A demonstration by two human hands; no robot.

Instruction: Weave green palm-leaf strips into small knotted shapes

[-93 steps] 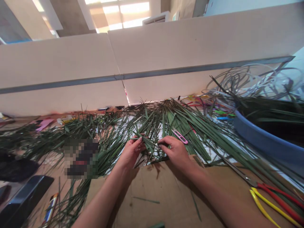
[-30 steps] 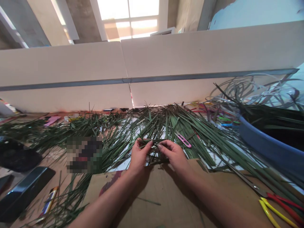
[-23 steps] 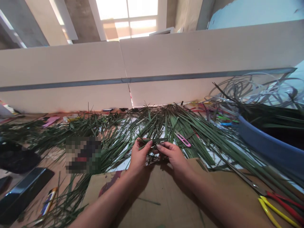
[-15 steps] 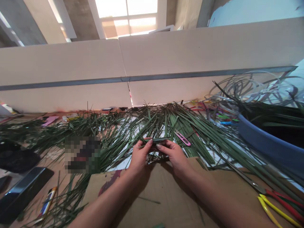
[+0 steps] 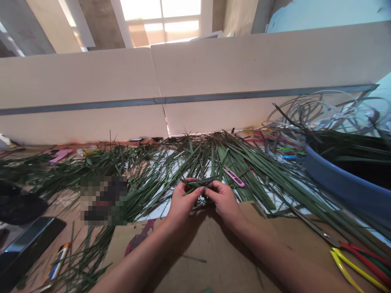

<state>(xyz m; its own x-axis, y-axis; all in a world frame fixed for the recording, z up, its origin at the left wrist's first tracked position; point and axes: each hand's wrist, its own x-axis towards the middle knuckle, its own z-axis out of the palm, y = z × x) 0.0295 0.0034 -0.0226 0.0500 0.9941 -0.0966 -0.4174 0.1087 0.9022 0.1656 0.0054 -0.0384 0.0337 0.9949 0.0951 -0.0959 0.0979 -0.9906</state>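
Observation:
My left hand (image 5: 183, 200) and my right hand (image 5: 223, 200) meet above the far edge of a brown cardboard sheet (image 5: 226, 260). Between their fingertips they pinch a small folded piece of green leaf strips (image 5: 200, 184), with strip ends sticking out to both sides. Both thumbs press on its near side, close together; the fingers behind are partly hidden. Just beyond the hands lies a wide heap of long green leaf strips (image 5: 253, 162). Small pink-handled snips (image 5: 234, 177) rest on the heap to the right of my right hand.
At right stands a blue tub (image 5: 339, 179) holding more leaves, with coiled pale strips (image 5: 324, 108) behind it. Red- and yellow-handled tools (image 5: 351, 260) lie at the lower right. A dark glossy box (image 5: 33, 248) and a glue tube (image 5: 58, 262) are at left. A pale partition (image 5: 232, 65) closes the back.
My hands have drawn closer together, thumbs now nearly touching. The leaf piece has turned between them, showing more of its strips. The view has shifted slightly.

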